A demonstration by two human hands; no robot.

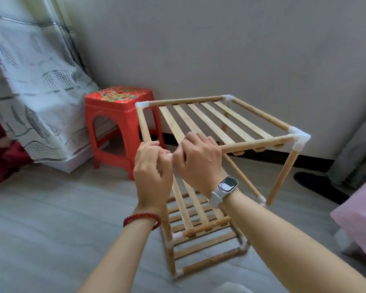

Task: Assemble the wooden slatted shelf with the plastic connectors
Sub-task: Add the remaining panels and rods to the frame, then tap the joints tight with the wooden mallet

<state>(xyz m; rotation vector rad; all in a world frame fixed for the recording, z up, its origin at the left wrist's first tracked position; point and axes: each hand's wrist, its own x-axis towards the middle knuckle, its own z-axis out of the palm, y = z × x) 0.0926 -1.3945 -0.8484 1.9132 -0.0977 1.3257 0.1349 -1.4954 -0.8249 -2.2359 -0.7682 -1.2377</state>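
The wooden slatted shelf (pixel 216 121) stands on the grey floor in the middle of the head view, its top tier tilted and lifted toward me. White plastic connectors (pixel 300 138) join the round poles at the corners. Lower tiers (pixel 199 233) show beneath my arms. My left hand (pixel 152 166) and my right hand (pixel 199 161) both curl their fingers around the top tier's near left corner. The connector at that corner is mostly hidden between my fingers. A loose pole (pixel 283 174) hangs from the right front connector.
A red plastic stool (pixel 118 127) stands behind the shelf on the left, by a patterned curtain (pixel 36 85). A grey wall lies behind. A pink cushion (pixel 359 216) sits at the right edge, with a dark shoe (pixel 317 182) beside it.
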